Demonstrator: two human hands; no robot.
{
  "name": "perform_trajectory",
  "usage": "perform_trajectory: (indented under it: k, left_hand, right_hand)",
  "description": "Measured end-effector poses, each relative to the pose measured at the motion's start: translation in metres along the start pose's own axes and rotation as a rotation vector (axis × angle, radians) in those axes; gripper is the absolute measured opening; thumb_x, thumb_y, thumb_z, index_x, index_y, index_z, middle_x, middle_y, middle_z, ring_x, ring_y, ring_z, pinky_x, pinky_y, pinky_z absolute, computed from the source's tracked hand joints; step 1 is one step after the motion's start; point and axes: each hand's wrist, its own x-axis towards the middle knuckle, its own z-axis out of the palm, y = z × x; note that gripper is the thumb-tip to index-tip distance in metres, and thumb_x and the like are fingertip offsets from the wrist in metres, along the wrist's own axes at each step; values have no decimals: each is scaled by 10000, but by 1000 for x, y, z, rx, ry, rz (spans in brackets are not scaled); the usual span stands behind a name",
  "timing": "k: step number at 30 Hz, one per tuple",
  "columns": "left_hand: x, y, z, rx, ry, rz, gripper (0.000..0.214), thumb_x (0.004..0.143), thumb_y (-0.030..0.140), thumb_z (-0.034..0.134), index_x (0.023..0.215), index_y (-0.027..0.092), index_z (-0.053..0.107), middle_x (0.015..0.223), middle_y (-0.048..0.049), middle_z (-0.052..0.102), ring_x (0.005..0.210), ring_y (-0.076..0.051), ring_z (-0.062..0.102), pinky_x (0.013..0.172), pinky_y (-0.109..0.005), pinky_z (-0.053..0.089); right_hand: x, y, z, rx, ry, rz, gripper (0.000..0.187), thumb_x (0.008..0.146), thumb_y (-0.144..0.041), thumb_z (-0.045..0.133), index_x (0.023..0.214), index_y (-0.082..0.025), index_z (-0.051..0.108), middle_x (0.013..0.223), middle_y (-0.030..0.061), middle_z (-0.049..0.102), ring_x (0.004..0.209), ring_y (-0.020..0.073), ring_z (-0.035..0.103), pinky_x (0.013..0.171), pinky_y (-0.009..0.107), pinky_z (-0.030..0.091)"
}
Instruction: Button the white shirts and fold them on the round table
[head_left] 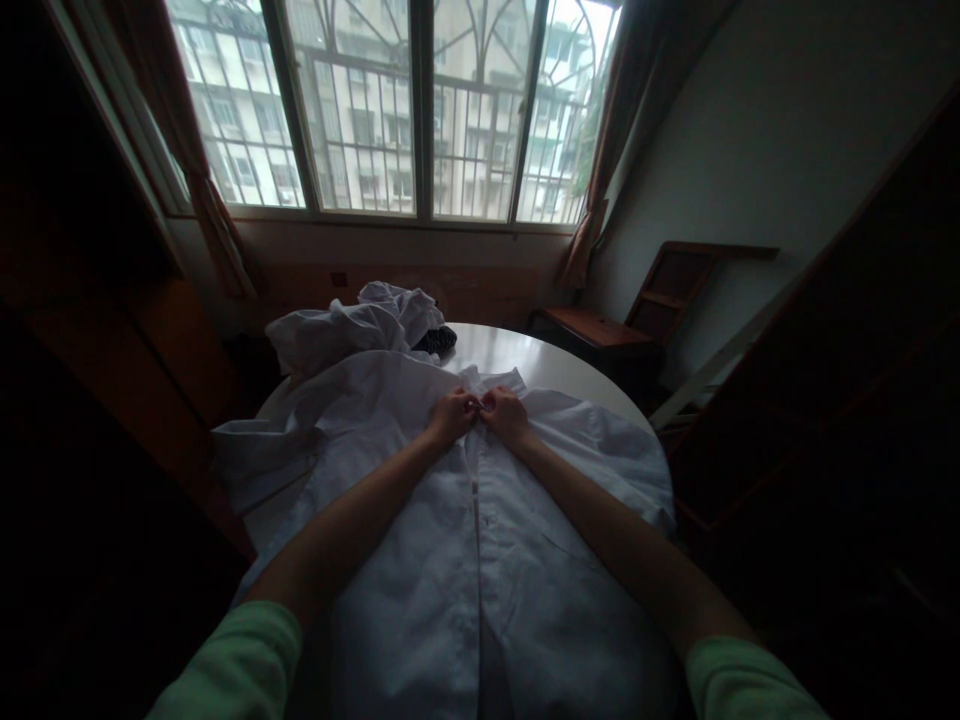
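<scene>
A white button-up shirt [420, 560] lies spread front side up over a round white table [517, 347], its collar toward the window. Both hands meet at the upper part of the front opening, just below the collar. My left hand [452, 414] pinches the shirt's edge on the left side of the opening. Right beside it, my right hand [505, 412] pinches the edge on the other side. Fingertips of the two hands nearly touch, and whatever small part lies between them is hidden. Below the hands the front opening runs down, parted at the bottom.
A heap of white cloth [349, 325] sits at the table's far left, with a dark patterned item [442, 340] beside it. Past the table on the right stands a wooden chair [600, 325]. A barred window [420, 120] with curtains fills the back wall.
</scene>
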Motion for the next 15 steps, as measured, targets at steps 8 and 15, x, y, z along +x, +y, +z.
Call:
perform_trajectory:
  k: [8,15]
  left_hand:
    - [-1,2,-1,36,-18,26,189,740,192,526,866,191,667,822,-24,560,636,-101,522,598,-207,401]
    - [-1,2,0,55,-36,53,198,741,178,515,877,189,659,828,-30,557,666,-113,532,617,-215,406]
  right_hand:
    - [3,2,-2,-37,-2,-58,67,702,-218,592,713,-155,569,761,41,582,701,141,526,639,221,362]
    - [3,1,-1,-37,-40,-39,70,714,-217,570,668,-166,557,652,18,591,611,131,519,559,216,311]
